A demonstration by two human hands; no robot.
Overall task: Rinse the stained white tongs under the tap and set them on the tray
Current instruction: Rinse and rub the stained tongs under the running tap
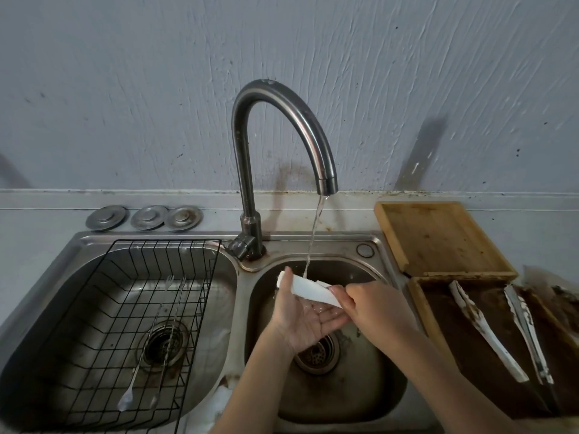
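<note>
The white tongs (308, 289) are lying across the right basin of the sink (380, 402), directly under the tap (282, 142), whose thin stream of water (314, 233) is landing on their upper face. They are looking flat, pale and mostly clean where they show, tilting down from the far left end toward the near right (any stain on the underside is hidden).

The left hand (308, 317) is lying palm up beneath them, fingers spread and nearly straight, with the thumb rising at the far left end of the tongs and water pooling in the palm. The right hand (376, 308) is curling its fingers around the near right end of the tongs.

To the right of the sink, a wooden tray (391, 233) is sitting bare, and nearer, a second tray (421, 311) with a dark brown bed is holding two more long stained tongs (484, 332).

In the left basin, a black wire rack (125, 324) is holding thin metal utensils (163, 339).
</note>
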